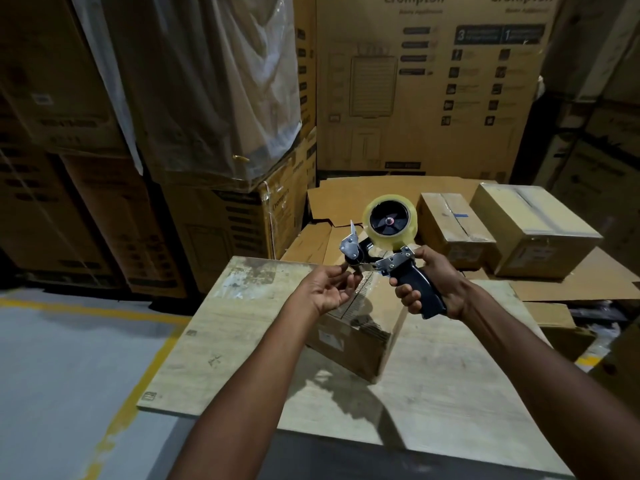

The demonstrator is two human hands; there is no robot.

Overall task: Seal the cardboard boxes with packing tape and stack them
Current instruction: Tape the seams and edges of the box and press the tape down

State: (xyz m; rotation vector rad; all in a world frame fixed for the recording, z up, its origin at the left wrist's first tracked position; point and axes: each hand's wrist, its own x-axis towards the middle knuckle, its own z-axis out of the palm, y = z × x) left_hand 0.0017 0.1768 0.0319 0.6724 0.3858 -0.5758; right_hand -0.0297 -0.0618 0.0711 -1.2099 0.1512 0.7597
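Right hand [429, 282] gripped the tape dispenser [391, 237] handle; left hand [329, 289] pinched its front end, above the cardboard box [356, 344] on the table [242, 341]. Rear cartons [426, 91] read "Crompton"; finer print was illegible.

One view only: head cam, wide-angle, worn by person. Faces fwd + down along both forearms [263, 368], which enter from bottom edge and converge near frame ctr. Left hand [327, 289] and right hand [436, 282] close to lens, mid-frame, tape dispenser [389, 233] between them. Wooden board [242, 323] near, fills lower half. Stacked cartons [426, 98] far bkgd, upper half; grey floor [52, 375] lower left. Straight edges bow toward frame margins, i.e. lens distortion.
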